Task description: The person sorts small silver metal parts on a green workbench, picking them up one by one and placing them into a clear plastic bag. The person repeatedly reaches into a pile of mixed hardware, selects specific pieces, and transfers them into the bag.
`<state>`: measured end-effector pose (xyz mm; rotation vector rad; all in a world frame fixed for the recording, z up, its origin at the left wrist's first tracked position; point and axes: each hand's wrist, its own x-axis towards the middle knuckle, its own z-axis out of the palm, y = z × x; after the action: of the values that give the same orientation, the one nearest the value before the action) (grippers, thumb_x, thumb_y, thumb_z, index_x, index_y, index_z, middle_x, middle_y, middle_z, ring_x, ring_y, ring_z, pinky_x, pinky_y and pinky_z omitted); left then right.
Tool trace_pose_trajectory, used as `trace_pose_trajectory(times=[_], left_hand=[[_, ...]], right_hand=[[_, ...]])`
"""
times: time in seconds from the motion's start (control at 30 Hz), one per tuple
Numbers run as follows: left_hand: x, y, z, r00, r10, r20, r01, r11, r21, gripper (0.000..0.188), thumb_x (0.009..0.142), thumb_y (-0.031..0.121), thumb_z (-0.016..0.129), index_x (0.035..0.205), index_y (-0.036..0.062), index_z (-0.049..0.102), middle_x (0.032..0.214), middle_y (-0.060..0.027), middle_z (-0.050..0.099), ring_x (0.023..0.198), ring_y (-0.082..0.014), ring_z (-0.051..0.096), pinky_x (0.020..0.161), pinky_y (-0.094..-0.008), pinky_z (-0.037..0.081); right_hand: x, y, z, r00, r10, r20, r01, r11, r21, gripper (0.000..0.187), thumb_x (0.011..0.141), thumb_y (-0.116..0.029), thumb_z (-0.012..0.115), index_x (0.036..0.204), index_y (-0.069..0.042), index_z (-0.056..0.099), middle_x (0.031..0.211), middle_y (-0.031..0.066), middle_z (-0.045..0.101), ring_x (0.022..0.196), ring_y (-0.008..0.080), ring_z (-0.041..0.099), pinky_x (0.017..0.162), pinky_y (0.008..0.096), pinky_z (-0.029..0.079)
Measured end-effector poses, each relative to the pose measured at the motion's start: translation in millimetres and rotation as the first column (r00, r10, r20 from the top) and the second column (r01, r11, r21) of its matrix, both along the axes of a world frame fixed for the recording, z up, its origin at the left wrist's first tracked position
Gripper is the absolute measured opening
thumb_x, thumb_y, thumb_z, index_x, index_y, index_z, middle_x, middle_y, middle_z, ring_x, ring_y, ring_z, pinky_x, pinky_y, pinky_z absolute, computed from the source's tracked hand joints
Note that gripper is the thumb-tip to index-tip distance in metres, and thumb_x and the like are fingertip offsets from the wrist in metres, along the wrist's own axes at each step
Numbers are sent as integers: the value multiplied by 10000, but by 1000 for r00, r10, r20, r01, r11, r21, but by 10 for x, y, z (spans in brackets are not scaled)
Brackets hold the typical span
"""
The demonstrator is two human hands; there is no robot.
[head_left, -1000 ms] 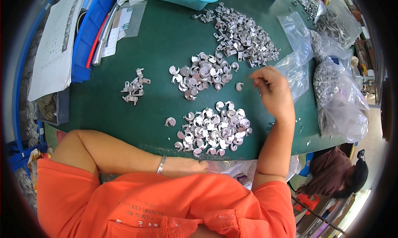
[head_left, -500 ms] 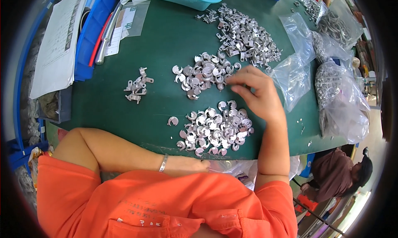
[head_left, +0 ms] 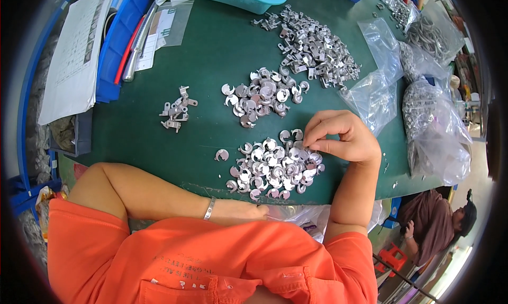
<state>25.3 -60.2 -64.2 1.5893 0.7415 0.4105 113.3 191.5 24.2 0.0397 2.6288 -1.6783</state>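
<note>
My right hand (head_left: pixel 344 137) is over the upper right of the near pile of round notched metal discs (head_left: pixel 272 166). Its thumb and fingers are pinched together at the pile's edge; anything between the tips is too small to make out. My left hand (head_left: pixel 241 209) lies low at the table's front edge, its fingers curled at the rim of a clear plastic bag (head_left: pixel 288 213) and partly hidden. Beyond the near pile is a second pile of similar discs (head_left: pixel 262 97). One loose disc (head_left: pixel 221 154) lies left of the near pile.
A large heap of small bent metal brackets (head_left: pixel 317 47) lies far back, with a few brackets (head_left: pixel 178 110) at left. A turquoise basket (head_left: pixel 254 5) stands at the back. Filled clear bags (head_left: pixel 431 124) line the right side; a blue bin (head_left: pixel 119 44) stands left. Another person (head_left: pixel 431 224) is at right.
My right hand has moved from the farther disc pile toward me, to the near pile's upper right edge. My left hand has stayed in place.
</note>
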Motion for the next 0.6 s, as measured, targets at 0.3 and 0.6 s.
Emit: trace_pose_trajectory(times=[0.3, 0.6], left_hand=[[5, -1, 8, 1000, 24, 19, -23, 998, -66, 222, 870, 116, 396, 987, -71, 418, 908, -226, 432, 752, -332, 599, 657, -384, 494], [14, -17, -40, 1000, -6, -26, 7, 999, 35, 231, 847, 101, 405, 996, -76, 412, 887, -229, 407, 698, -306, 592, 617, -364, 502]], right_hand=[[-218, -181, -375, 798, -573, -185, 602, 757, 254, 149, 757, -8, 642, 904, 14, 630, 818, 128, 642, 727, 212, 627, 645, 313, 492], [-83, -75, -71, 972, -231, 36, 222, 961, 168, 147, 714, 20, 653, 859, -6, 644, 811, 75, 628, 738, 182, 606, 630, 271, 460]])
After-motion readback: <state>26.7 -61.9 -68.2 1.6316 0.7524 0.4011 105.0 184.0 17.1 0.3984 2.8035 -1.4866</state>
